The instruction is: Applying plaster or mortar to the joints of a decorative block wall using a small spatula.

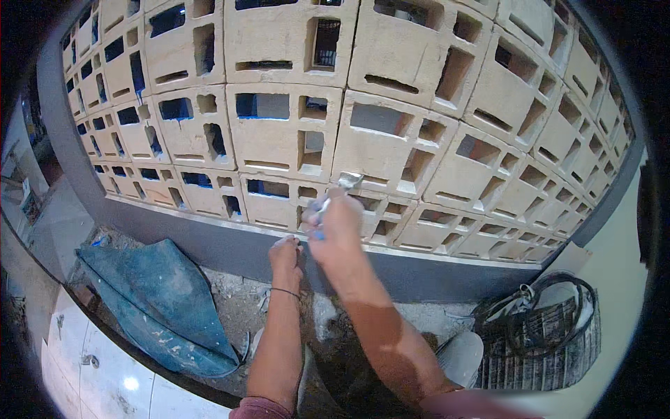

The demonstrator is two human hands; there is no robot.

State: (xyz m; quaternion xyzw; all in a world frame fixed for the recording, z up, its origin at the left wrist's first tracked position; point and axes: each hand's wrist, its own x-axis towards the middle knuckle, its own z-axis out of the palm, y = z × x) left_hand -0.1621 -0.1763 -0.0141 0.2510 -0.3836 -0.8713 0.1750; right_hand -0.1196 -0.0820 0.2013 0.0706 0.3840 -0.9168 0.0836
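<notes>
My right hand [336,218] is closed around a paintbrush [350,181], partly smeared by motion. The brush's flat, pale head is at the face of a cream breeze-block wall [387,150], near a narrow slot in one block. Lower and to the left, my left hand [285,257] is curled closed in front of the wall's white bottom ledge [419,253]. Its fingertips are pressed together, and what they hold, if anything, cannot be made out. A dark band circles the left wrist. Bluish-white marks show on the right hand's fingers.
A dusty teal sheet [157,300] lies crumpled at the left, beside pale floor tiles [105,370]. At the right, a coiled black hose [551,279] rests on a ribbed dark mat [558,349]. Grey edging [230,250] runs beneath the blocks, with rubble [241,293] below it.
</notes>
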